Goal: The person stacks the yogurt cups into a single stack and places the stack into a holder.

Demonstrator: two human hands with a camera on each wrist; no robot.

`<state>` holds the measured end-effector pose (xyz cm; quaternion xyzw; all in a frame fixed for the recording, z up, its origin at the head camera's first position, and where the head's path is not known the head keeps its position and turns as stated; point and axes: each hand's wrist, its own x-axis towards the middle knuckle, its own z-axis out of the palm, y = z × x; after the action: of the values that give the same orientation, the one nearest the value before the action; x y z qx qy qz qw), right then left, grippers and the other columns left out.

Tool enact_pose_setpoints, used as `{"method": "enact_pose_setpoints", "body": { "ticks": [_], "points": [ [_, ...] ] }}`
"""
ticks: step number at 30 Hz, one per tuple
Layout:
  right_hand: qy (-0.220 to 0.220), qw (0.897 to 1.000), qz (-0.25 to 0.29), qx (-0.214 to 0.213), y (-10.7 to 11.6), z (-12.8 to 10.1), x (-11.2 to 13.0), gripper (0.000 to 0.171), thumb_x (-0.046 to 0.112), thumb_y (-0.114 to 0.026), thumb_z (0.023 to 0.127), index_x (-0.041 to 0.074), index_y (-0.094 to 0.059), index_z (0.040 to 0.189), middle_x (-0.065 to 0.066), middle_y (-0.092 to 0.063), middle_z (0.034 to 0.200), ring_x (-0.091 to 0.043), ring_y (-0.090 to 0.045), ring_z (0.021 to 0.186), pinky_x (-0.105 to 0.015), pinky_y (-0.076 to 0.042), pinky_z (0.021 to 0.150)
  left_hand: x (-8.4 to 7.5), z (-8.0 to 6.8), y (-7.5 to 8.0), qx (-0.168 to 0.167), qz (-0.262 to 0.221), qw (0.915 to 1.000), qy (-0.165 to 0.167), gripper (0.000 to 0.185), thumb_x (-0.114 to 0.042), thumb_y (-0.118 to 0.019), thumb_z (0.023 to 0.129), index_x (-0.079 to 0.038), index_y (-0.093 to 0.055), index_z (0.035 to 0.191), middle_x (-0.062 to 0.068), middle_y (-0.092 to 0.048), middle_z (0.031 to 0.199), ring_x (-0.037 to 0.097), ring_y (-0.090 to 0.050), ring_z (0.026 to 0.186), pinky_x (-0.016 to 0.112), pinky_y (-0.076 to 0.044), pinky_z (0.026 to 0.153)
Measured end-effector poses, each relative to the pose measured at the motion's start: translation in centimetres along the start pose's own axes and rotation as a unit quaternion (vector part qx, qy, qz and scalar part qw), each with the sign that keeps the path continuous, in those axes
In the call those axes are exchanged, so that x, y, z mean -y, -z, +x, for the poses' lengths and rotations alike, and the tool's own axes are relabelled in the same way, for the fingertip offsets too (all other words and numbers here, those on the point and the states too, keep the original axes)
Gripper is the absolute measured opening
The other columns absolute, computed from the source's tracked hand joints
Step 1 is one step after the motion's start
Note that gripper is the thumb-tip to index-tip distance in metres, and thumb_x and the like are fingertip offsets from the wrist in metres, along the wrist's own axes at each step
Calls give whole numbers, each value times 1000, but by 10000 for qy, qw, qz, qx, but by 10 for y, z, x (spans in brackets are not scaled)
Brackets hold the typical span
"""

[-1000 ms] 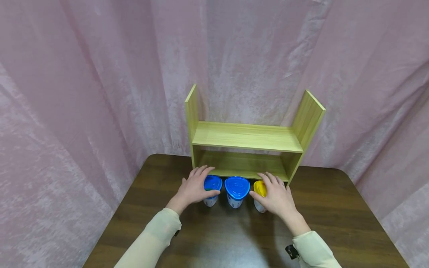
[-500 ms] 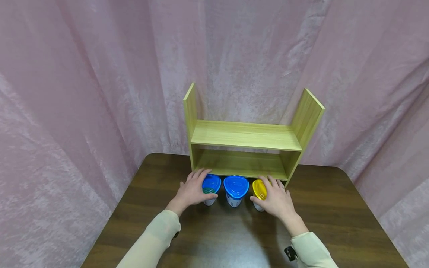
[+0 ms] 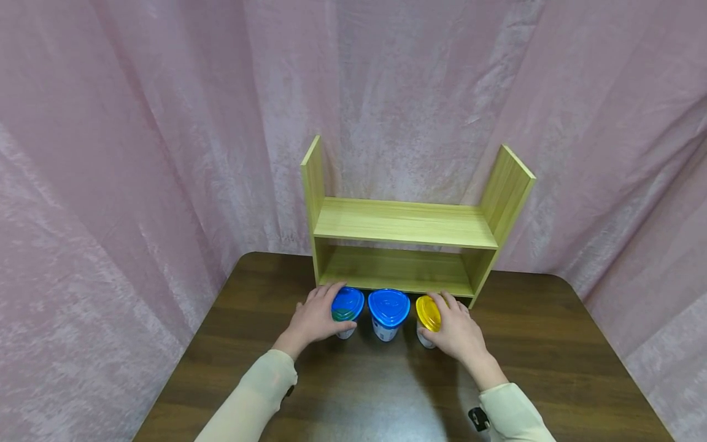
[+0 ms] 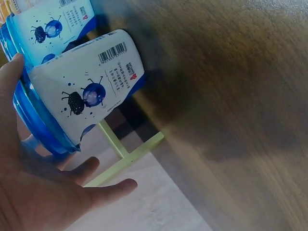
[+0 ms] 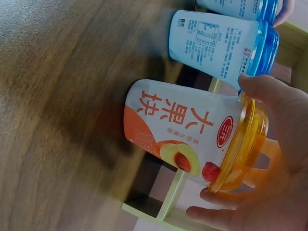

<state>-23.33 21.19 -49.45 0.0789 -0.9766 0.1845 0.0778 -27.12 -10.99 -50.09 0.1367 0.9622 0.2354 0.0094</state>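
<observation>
Three cups stand in a row just in front of the wooden shelf [image 3: 403,239], our landmark, which sits at the back of the dark wood table [image 3: 386,393] against a pink curtain [image 3: 138,153]. The shelf has two open levels, and its long axis runs left to right; the cup row runs parallel to it, close to the lower level's front edge.

We see all three cups upright, long axes vertical, lids up, narrow bases on the table. Left of the shelf's middle is the left blue-lidded cup [image 3: 347,305], white with a blueberry print in the left wrist view [image 4: 84,91]. The middle blue-lidded cup [image 3: 389,307] stands at the shelf's centre, free of both hands, just beside its neighbours without clearly touching them. Toward the shelf's right end is the yellow-lidded cup [image 3: 428,314], with orange and white peach print in the right wrist view [image 5: 192,139].

Our left hand [image 3: 316,316] wraps the left blue-lidded cup from its outer side, thumb at the near side below the lid, fingers curved round the far side by the rim. Our right hand [image 3: 455,331] grasps the yellow-lidded cup the same way from its outer side, thumb on the near side at the lid edge, fingers behind. Cream sleeves [image 3: 259,387] cover both forearms.
</observation>
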Motion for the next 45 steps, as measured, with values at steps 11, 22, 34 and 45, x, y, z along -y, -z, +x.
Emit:
{"method": "enact_pose_setpoints", "body": {
  "ticks": [11,22,34,45],
  "points": [
    [-22,10000,54,16,0,-2,0,79,39,-84,79,11,-50,145,-21,-48,144,-48,-51,120,-62,-54,78,5,-2,-4,172,-480,9984,228,107,-61,-82,73,-16,-33,156,13,-45,152,38,-49,133,72,-35,103],
    [-82,9998,193,74,1,1,-1,87,37,-87,77,-2,-46,143,-24,-51,142,-46,-53,114,-61,-52,88,8,-1,-6,370,-963,9941,321,104,-54,-86,73,-20,-32,155,10,-44,150,39,-52,127,62,-48,97],
    [105,9996,246,3,0,5,-7,86,39,-88,75,-3,-49,140,-24,-52,139,-44,-54,107,-58,-52,88,9,0,-9,262,-907,9950,322,105,-59,-84,72,-21,-32,155,10,-44,151,37,-53,127,60,-49,98],
    [109,9994,332,-16,2,7,-7,86,37,-89,75,-3,-50,140,-25,-53,138,-43,-53,106,-57,-52,88,9,0,-11,112,-931,9950,356,105,-59,-85,71,-21,-34,154,9,-46,149,35,-55,124,60,-50,96]
  ]
}}
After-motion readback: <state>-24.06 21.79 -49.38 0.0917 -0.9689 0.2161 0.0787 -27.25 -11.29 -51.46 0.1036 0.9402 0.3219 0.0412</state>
